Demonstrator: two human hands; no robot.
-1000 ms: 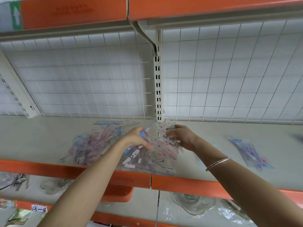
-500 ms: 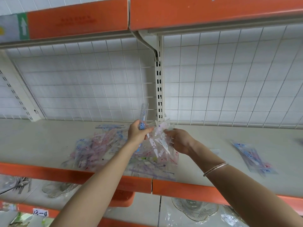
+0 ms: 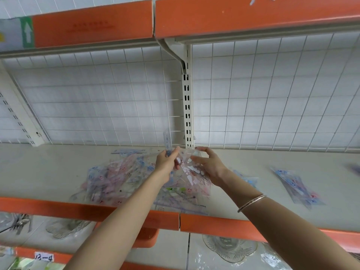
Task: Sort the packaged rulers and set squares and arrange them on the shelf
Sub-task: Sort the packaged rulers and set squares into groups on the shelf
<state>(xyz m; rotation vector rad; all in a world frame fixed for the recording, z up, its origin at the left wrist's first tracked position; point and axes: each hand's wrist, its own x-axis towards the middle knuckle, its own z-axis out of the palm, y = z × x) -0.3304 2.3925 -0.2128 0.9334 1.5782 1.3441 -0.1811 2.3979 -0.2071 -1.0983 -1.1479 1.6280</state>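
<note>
A loose pile of packaged rulers and set squares [image 3: 118, 178] lies on the beige shelf [image 3: 44, 168] in front of me. My left hand [image 3: 166, 161] grips a clear packaged ruler [image 3: 167, 141] that stands upright above the pile. My right hand [image 3: 209, 165] pinches a clear packaged set square [image 3: 190, 168] held up between both hands, and the left fingers touch its left edge. A small sorted stack of blue packages [image 3: 297, 185] lies on the shelf to the right, apart from the pile.
A white wire grid back panel [image 3: 272, 98] and a slotted upright post [image 3: 187, 106] stand behind the shelf. An orange-edged shelf [image 3: 233, 16] hangs overhead. Glass dishes [image 3: 228, 248] sit on the lower shelf. An orange lip [image 3: 214, 223] runs along the shelf front.
Both hands have lifted off the pile. The left hand raised a ruler upright, and the right hand picked up a set square package and holds it between the hands.
</note>
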